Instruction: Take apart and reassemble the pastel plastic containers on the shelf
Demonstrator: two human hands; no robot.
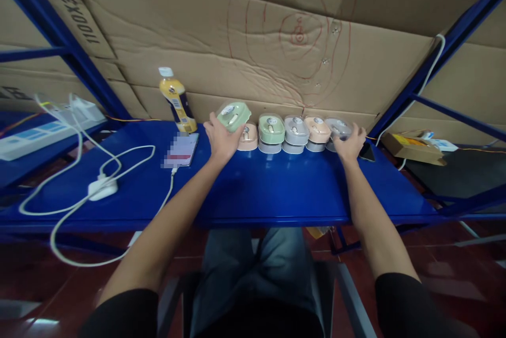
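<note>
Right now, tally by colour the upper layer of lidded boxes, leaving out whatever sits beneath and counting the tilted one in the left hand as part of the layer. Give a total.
Green boxes: 2, one of them held in the left hand
Grey boxes: 2, one of them at the right hand
Peach box: 1
Total: 5

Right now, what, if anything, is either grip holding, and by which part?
The left grip holds a green box by its sides; the right grip is on the rightmost grey box, hold unclear.
</note>
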